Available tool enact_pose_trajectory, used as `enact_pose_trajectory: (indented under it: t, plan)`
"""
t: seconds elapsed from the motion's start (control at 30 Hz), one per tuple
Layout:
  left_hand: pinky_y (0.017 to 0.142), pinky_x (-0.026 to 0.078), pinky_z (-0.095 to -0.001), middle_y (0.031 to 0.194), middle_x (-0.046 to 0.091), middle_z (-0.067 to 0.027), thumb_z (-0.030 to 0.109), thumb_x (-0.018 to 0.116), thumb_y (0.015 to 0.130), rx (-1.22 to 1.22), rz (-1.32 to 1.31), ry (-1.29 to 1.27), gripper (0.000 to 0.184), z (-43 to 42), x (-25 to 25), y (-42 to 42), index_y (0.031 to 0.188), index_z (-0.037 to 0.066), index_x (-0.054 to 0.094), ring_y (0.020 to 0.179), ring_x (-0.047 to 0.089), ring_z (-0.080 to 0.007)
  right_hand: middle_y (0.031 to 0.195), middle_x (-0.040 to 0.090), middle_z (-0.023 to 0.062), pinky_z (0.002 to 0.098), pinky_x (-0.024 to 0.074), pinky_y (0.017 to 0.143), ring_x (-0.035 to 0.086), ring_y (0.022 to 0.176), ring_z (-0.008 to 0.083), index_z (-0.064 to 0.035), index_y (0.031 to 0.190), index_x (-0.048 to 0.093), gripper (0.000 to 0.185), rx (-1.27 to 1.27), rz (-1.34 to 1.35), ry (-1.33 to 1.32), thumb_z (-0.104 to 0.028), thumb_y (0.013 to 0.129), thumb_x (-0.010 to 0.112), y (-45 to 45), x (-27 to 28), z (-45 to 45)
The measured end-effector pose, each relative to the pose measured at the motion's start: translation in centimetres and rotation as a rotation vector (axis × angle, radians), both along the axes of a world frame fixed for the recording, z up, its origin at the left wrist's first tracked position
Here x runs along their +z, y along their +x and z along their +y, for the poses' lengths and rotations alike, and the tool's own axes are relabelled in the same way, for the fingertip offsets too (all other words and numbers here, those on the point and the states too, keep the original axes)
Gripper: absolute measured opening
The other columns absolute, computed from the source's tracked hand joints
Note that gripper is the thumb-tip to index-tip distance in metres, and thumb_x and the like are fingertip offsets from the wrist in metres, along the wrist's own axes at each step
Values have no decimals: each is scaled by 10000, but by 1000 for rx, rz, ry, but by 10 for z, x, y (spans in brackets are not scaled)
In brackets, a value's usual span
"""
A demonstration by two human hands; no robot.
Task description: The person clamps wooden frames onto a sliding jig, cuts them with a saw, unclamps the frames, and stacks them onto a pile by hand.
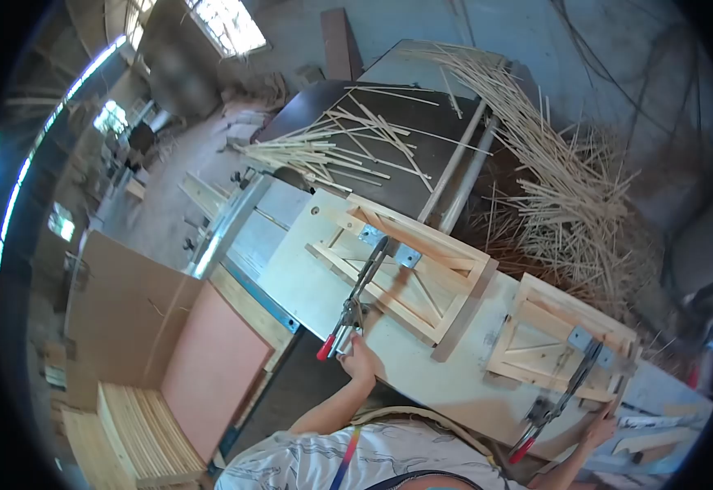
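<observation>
My left hand (360,358) is at the near edge of the pale board (291,269), its fingers closed around the lower part of a toggle clamp (353,310) with a red handle tip. That clamp's arm reaches over a wooden frame (454,282) with diagonal slats. On the right, a second wooden frame (536,343) lies under another red-tipped clamp (565,400). My right hand (600,428) is by this frame's lower right corner, near the board's end; its fingers are small in view and what they hold, if anything, is unclear.
Thin wood strips (324,155) lie scattered on a dark table (405,175), with a large heap of strips (569,220) behind the board. Stacked wooden panels (140,425) and a pink board (213,363) stand at the lower left beside a brown sheet (124,310).
</observation>
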State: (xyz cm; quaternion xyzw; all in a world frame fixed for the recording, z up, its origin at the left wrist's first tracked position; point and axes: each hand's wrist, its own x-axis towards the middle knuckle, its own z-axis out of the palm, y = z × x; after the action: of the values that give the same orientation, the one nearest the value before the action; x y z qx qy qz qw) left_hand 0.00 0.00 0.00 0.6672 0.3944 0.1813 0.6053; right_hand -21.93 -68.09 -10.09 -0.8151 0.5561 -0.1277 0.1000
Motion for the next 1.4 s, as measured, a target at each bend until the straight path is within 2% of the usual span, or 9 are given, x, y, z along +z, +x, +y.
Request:
enact_pose_trajectory:
  t: [0.07,0.17,0.33,0.7,0.87,1.07,1.2,1.27,1.4]
  plan:
    - [1119,423,-458,1395,601,-328,542,736,948,174,46,40,885,-60,12,-24,1463,-129,476,1289,595,-424,1023,715,349,583,484,972,668,1057,524,127,1111,727,1119,-28,57,-70,-912,910,361,-25,35,-38]
    - [1097,433,-462,1299,647,-340,538,710,965,195,90,200,819,24,-24,28,1394,-139,546,1247,611,-451,1019,710,347,583,485,968,663,1057,527,131,1062,736,1118,-41,31,45,-905,920,340,43,53,46]
    - [1049,442,-487,1206,677,-353,500,688,992,177,3,266,691,58,11,40,1220,-152,659,1158,634,-463,1053,714,359,583,484,979,670,1066,526,132,1056,744,1149,-33,64,40,-925,906,320,65,39,83]
    - [1000,493,-475,1218,684,-325,445,756,956,279,-134,245,710,231,77,110,1313,-143,581,1154,663,-436,1138,713,371,571,472,1034,667,1114,535,157,1104,736,1256,-86,64,52,-988,849,287,110,144,244]
    - [1024,489,-479,1221,684,-333,482,749,947,263,0,313,741,346,138,165,1279,-158,577,1180,662,-445,858,722,344,569,505,906,701,959,528,90,901,785,1064,94,132,42,-868,958,326,156,227,365]
    - [1095,461,-487,1327,621,-380,612,684,947,243,229,364,904,490,180,237,1338,-187,521,1284,604,-472,775,693,342,584,522,720,712,796,514,124,895,764,907,257,212,71,-744,979,513,232,321,519]
    - [1114,454,-455,1397,602,-342,629,613,990,209,303,329,919,586,166,269,1412,-174,468,1327,578,-456,798,696,353,576,529,748,714,831,514,126,839,749,917,399,198,151,-759,956,536,267,343,583]
    - [1131,444,-454,1476,570,-257,597,536,1051,-36,-117,-28,821,598,167,255,1524,-66,427,1346,575,-387,814,701,351,568,533,769,714,850,511,117,813,741,908,448,193,193,-760,948,548,285,356,616]
    - [1114,452,-466,1502,541,-170,548,436,1111,-27,-277,-635,709,517,201,167,1622,68,333,1324,581,-316,823,708,335,553,531,795,710,844,495,110,857,736,852,714,93,473,-717,963,561,322,383,655]
